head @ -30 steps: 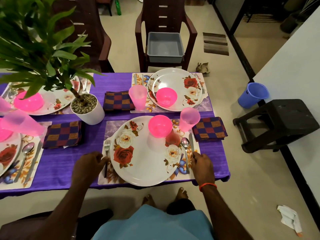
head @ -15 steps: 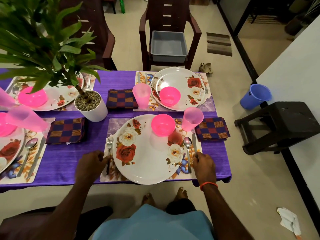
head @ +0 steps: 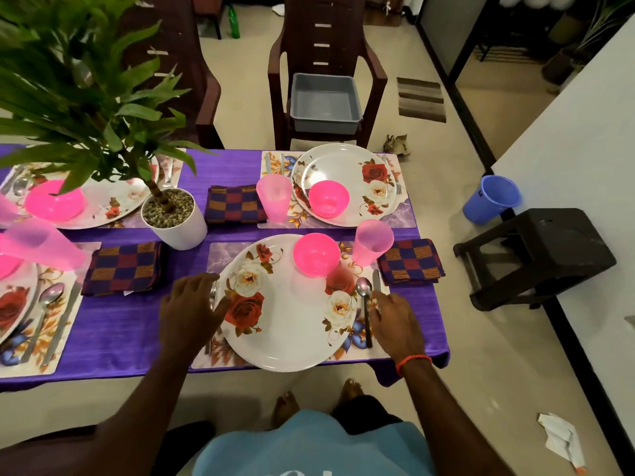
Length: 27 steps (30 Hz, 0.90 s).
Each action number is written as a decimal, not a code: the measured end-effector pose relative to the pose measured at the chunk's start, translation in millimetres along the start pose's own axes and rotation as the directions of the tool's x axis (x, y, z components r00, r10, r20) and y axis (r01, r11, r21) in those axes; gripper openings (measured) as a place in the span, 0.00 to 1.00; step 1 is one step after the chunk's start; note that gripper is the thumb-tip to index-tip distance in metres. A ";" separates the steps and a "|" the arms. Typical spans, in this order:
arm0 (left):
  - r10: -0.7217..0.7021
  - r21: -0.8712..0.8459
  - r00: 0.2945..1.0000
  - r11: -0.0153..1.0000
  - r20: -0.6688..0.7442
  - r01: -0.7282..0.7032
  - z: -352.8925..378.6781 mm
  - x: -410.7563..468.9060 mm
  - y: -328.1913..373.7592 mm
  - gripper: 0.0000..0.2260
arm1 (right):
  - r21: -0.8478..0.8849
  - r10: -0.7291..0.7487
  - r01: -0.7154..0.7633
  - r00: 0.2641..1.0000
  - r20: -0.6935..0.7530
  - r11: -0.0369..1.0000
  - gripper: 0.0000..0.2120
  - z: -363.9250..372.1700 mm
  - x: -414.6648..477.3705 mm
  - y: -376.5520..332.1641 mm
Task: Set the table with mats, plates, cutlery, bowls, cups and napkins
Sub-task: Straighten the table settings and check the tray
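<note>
Hands have slid forward beside the floral plate (head: 285, 324), loose-fingered, left hand (head: 190, 304) over the fork (head: 213, 297), right hand (head: 395, 317) touching the knife (head: 377, 280), seemingly straightening cutlery; light nudges next.

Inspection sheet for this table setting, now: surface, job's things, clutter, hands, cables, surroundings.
Surface: table, purple cloth.
Job's things: near mat holds plate with pink bowl, pink cup, spoon, knife; fork mostly under left hand; napkin beside mat.
Clutter: potted plant on table.
Hands: left hand open over fork; right hand open, fingers by spoon and knife.
Cables: nothing seen.
Surroundings: grey tub on chair; blue cup by black stool; paper scrap on floor.
</note>
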<state>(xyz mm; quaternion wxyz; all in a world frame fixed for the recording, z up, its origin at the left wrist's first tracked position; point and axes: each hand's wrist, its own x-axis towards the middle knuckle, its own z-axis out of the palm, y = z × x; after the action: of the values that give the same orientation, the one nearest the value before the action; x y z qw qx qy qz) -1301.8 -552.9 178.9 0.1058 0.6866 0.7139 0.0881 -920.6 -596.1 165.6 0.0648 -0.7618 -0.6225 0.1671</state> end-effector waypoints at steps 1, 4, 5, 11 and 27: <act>0.007 -0.011 1.000 1.000 0.004 -0.007 -0.1 1.0 8.9 0.25 | 0.013 -0.057 0.057 0.998 0.001 0.998 0.18 -4.5 0.6 -4.0; 0.023 -0.026 0.999 0.999 0.037 -0.022 6.3 3.2 27.0 0.30 | 0.037 -0.224 0.224 0.975 0.010 0.974 0.21 -9.5 4.3 -15.7; 0.022 -0.028 0.999 0.999 0.041 -0.021 8.8 3.9 31.1 0.31 | 0.025 -0.273 0.273 0.962 0.017 0.962 0.21 -8.8 4.9 -19.2; 0.005 -0.060 1.000 0.998 0.007 -0.005 21.5 -7.2 57.5 0.32 | -0.001 -0.479 0.480 0.877 0.034 0.877 0.24 -12.2 14.1 -20.8; -0.286 0.070 0.955 0.954 -0.079 0.292 38.0 -97.2 154.8 0.35 | 0.116 -0.845 0.841 0.508 0.169 0.529 0.28 -7.2 67.9 3.2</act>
<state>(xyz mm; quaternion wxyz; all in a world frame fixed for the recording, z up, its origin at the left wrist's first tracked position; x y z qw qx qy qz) -1139.3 -644.3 187.2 0.0653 0.5751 0.8128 0.0661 -903.8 -530.1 159.5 0.0806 -0.3415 -0.9153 0.1976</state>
